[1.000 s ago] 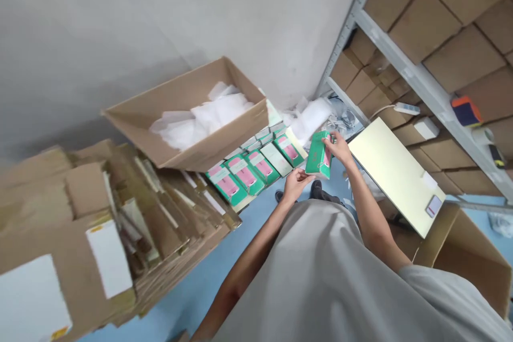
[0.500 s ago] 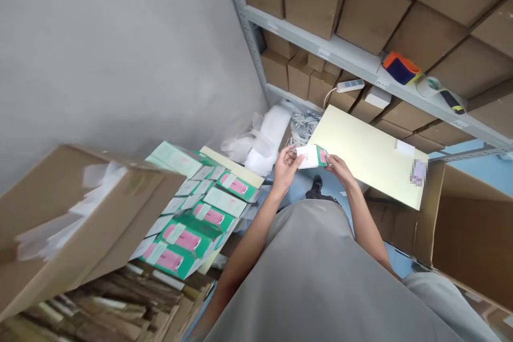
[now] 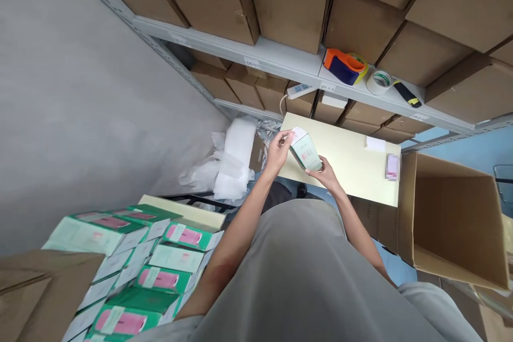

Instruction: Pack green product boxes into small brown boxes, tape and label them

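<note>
A small pale green and white product box (image 3: 306,150) is held tilted between my two hands, over the near left part of the cream tabletop (image 3: 340,157). My left hand (image 3: 278,150) pinches its upper left end, with the fingertips at the white end face. My right hand (image 3: 324,173) is closed around the lower right end, thumb in front. Low on the left are stacked similar green and white boxes (image 3: 176,259) with pink pictures on them.
An open cardboard box (image 3: 452,214) stands right of the table. White wrapping sheet (image 3: 234,157) lies left of it. On the shelf edge ahead are an orange and blue tape dispenser (image 3: 344,67), a tape roll (image 3: 379,83) and a box cutter (image 3: 406,94). A power strip (image 3: 300,90) hangs below.
My view has swung right, toward the table and shelf. Both hands have turned the small box, so a pale green side now faces me and it sits above the tabletop.
</note>
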The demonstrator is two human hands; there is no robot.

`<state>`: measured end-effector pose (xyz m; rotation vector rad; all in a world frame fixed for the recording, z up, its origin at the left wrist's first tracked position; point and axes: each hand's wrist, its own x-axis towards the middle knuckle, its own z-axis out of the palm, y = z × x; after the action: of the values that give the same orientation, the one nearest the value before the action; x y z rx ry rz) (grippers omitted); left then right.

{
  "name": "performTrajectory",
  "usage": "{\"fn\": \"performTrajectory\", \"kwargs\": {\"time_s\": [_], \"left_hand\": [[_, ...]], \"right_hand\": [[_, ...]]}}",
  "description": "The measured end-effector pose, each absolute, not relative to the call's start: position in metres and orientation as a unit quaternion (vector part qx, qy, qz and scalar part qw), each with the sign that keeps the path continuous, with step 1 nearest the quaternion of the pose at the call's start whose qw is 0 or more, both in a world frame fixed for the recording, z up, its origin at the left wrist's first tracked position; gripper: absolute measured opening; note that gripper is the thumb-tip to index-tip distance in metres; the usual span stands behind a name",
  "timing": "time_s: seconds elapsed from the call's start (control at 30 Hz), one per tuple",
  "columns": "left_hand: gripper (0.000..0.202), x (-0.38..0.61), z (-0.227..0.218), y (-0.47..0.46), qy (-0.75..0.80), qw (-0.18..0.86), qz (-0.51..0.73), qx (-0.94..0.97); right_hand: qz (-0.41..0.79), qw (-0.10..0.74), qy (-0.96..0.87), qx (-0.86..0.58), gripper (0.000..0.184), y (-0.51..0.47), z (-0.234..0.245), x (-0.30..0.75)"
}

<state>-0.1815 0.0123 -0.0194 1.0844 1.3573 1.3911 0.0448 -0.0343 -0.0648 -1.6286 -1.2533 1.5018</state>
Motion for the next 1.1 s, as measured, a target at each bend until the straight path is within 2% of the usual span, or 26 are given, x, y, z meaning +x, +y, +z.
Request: {"fn": "performTrajectory", "kwargs": {"time_s": [0.2, 0.3, 0.43, 0.6, 0.7, 0.83, 0.97, 1.1], "left_hand": [[0.062, -0.173, -0.001, 0.05, 0.512, 0.42, 0.532, 0.527], [0.057, -0.178, 0.007, 0.067, 0.502, 0.464, 0.496, 0.536], [0.044, -0.183, 0.017, 0.085, 0.488, 0.484, 0.474, 0.55], [0.054, -0.173, 0.022, 0.094, 0.454, 0.586, 0.461, 0.488], [0.055, -0.167, 0.018, 0.096, 0.463, 0.587, 0.475, 0.464], [0.054, -0.167, 0.011, 0.096, 0.486, 0.544, 0.51, 0.456], [0.05, -0.165, 0.01, 0.095, 0.524, 0.466, 0.541, 0.464], [0.05, -0.157, 0.017, 0.092, 0.555, 0.411, 0.547, 0.474]], "right_hand": [[0.477, 0.23, -0.513, -0.675, 0.077, -0.024, -0.049, 0.043], [0.545, 0.26, -0.493, -0.626, 0.066, -0.022, -0.034, 0.043], [0.677, 0.302, -0.443, -0.504, 0.062, -0.019, -0.017, 0.041], [0.746, 0.309, -0.383, -0.449, 0.067, -0.016, -0.007, 0.042], [0.743, 0.294, -0.399, -0.45, 0.07, -0.013, -0.005, 0.047], [0.638, 0.275, -0.487, -0.529, 0.075, -0.008, 0.003, 0.052], [0.442, 0.273, -0.573, -0.634, 0.098, -0.008, 0.013, 0.05], [0.373, 0.265, -0.62, -0.637, 0.102, -0.01, 0.013, 0.042]]}}
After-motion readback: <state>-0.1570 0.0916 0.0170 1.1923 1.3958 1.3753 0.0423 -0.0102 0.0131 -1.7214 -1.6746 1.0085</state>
